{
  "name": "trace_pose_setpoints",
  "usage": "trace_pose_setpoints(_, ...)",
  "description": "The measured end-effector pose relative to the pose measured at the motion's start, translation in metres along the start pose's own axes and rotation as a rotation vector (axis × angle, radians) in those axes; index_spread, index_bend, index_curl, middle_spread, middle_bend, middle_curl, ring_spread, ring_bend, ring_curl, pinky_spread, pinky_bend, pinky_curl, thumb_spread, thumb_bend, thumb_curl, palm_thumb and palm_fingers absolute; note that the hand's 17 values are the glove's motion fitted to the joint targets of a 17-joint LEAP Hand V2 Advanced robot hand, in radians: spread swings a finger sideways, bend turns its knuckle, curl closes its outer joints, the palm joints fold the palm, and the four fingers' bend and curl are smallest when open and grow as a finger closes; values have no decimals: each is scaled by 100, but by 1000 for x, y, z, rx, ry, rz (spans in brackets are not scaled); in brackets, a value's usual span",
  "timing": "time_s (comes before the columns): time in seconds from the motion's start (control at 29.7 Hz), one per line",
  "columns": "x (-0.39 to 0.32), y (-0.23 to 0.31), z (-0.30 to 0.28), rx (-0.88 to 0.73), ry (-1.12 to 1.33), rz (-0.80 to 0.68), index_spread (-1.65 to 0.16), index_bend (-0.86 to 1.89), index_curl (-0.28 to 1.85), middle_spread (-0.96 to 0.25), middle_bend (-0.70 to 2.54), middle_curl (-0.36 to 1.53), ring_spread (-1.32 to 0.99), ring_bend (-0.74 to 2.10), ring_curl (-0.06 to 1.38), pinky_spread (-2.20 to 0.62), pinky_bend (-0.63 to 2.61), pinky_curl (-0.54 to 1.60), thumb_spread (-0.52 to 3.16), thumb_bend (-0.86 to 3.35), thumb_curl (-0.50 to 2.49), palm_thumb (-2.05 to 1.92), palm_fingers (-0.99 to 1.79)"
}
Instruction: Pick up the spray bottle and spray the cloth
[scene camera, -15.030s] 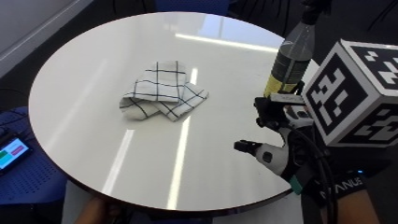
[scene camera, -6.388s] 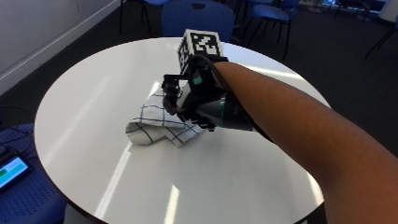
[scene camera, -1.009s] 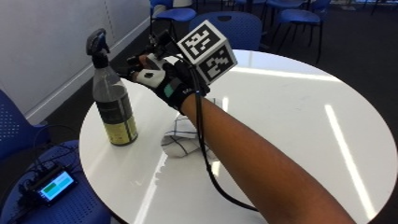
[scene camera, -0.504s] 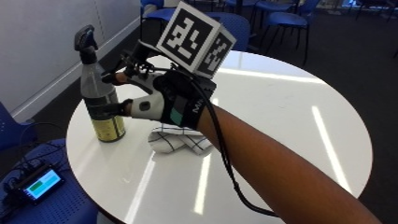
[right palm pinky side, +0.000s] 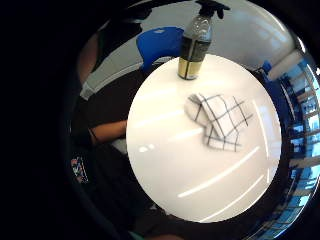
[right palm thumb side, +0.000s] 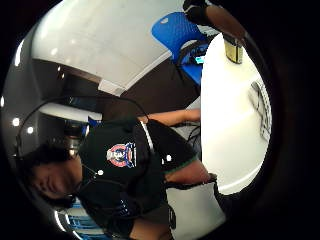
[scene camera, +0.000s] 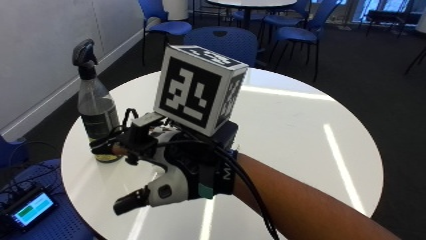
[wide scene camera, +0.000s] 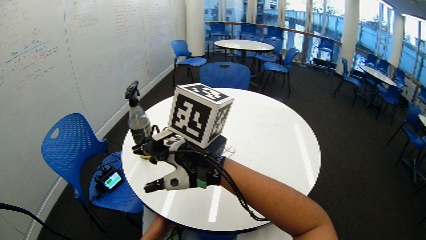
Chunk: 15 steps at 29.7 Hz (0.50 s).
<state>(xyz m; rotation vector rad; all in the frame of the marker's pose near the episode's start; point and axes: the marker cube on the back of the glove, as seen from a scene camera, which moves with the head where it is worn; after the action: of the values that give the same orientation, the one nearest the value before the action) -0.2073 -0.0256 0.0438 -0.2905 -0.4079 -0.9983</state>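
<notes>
The spray bottle (scene camera: 96, 115), clear with a black trigger head and yellow liquid at the bottom, stands upright near the edge of the round white table (scene camera: 299, 130). My gloved right hand (scene camera: 180, 170) hovers above the table beside it, fingers loosely extended toward the bottle's base and holding nothing. The little finger side palm view shows the bottle (right palm pinky side: 194, 47) some way from the palm. The white cloth with dark checks (right palm pinky side: 220, 122) lies crumpled on the table a short way from the bottle. In the outside view the hand hides the cloth.
Blue chairs (scene camera: 223, 40) stand around the table, one (wide scene camera: 66, 145) right beside the bottle's edge. A small device with a lit screen (scene camera: 30, 210) lies on a blue seat below that edge. A bare forearm (right palm pinky side: 107, 132) rests by the table's rim.
The outside camera has shifted. My hand, which was over the cloth several seconds ago, now stays beside the bottle with nothing in it. The bottle stands where it was half a second ago.
</notes>
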Motion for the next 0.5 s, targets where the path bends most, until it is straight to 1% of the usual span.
trace_pose_setpoints(0.27, -23, 24, 27, -64, 114, -54, -45, 14, 32, -9, 21, 37, -8, 26, 33, 21, 18, 22, 108, -4, 34, 36, 49)
trace_pose_setpoints(0.5, -33, 39, 46, -89, 112, -80, -46, 15, 31, -9, 21, 37, -7, 27, 33, 21, 17, 24, 108, -3, 32, 34, 48)
